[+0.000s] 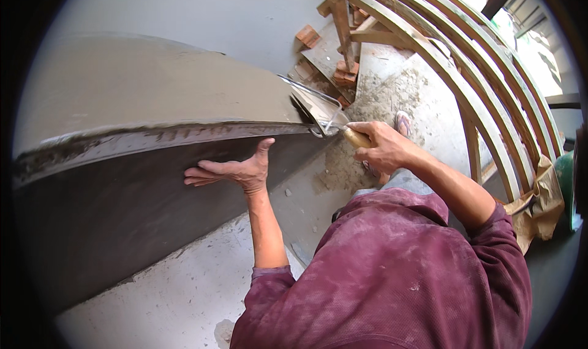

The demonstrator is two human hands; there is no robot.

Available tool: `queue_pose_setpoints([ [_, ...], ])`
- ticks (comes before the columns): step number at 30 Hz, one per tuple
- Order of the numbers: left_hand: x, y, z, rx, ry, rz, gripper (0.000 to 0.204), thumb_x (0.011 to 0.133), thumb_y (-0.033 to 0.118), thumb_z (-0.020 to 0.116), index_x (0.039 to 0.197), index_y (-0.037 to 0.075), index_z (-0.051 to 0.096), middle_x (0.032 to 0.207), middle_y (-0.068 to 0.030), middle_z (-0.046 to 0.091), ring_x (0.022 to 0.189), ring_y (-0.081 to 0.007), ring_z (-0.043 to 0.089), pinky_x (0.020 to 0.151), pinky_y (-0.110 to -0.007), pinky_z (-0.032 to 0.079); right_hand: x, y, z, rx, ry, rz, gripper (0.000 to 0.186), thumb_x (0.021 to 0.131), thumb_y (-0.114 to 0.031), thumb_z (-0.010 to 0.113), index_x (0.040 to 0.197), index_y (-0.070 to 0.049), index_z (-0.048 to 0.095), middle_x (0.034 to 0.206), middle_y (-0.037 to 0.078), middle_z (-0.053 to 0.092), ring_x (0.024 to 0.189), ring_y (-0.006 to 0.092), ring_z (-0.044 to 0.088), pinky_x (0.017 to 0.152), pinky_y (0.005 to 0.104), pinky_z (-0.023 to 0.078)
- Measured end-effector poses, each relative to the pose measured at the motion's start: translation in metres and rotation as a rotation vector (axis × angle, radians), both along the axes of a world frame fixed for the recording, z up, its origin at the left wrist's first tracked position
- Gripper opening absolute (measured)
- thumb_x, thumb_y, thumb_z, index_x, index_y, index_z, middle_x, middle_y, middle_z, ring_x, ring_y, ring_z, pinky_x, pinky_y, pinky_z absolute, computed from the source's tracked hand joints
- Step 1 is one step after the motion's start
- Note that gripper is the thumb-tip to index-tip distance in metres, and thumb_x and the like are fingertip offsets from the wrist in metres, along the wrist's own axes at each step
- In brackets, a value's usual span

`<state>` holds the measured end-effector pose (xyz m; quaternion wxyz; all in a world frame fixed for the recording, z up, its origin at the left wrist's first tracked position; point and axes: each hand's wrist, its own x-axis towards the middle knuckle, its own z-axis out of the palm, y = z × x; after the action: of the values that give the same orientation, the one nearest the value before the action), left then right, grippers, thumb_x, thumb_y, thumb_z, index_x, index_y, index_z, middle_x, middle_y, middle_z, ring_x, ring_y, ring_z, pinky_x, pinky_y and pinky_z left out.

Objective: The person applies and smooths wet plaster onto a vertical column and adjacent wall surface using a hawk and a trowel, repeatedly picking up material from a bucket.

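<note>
My right hand (381, 146) is closed round the pale wooden handle (357, 137) of a trowel-like tool. Its metal shank points left to the near corner of a low wall, where I cannot make out the blade. Thumb up and fingers stretched out, my left hand (239, 170) is empty beside the wall's dark front face (135, 208). Wet grey-brown mortar (159, 86) covers the wall's top. Along its front edge runs a long, mortar-smeared strip (165, 136). A bent metal rod (315, 93) hooks round a small board at the wall's right end.
Curved wooden frames (450, 82) stand at the right, beside crumpled brown paper (542, 205). Brick pieces (308, 36) and a grey board (331, 58) lie beyond the wall's end. Mortar crumbs spot the floor (422, 113) near my sandalled feet.
</note>
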<state>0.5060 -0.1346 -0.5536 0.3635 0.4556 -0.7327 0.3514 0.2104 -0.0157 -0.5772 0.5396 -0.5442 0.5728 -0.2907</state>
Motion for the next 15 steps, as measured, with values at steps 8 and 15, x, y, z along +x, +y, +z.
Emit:
queue_pose_setpoints([
  [8, -0.003, -0.003, -0.003, 0.002, 0.052, 0.012, 0.149, 0.057, 0.088, 0.066, 0.153, 0.001, -0.008, 0.158, -0.0263, -0.016, 0.144, -0.0445, -0.023, 0.108, -0.07, -0.013, -0.004, 0.004, 0.146, -0.167, -0.05, 0.08, 0.065, 0.074, -0.015, 0.061, 0.132, 0.01, 0.05, 0.111, 0.03, 0.063, 0.097, 0.0332, 0.066, 0.09, 0.0389, 0.052],
  [15, 0.001, 0.004, -0.005, 0.075, 0.103, -0.011, 0.149, 0.057, 0.088, 0.065, 0.153, 0.001, -0.008, 0.158, -0.0279, -0.017, 0.143, -0.0482, -0.024, 0.104, -0.072, -0.014, -0.035, 0.015, 0.175, -0.46, -0.382, 0.063, 0.063, 0.078, -0.019, 0.066, 0.133, 0.007, 0.053, 0.105, 0.025, 0.065, 0.072, 0.0232, 0.064, 0.069, 0.0344, 0.057],
])
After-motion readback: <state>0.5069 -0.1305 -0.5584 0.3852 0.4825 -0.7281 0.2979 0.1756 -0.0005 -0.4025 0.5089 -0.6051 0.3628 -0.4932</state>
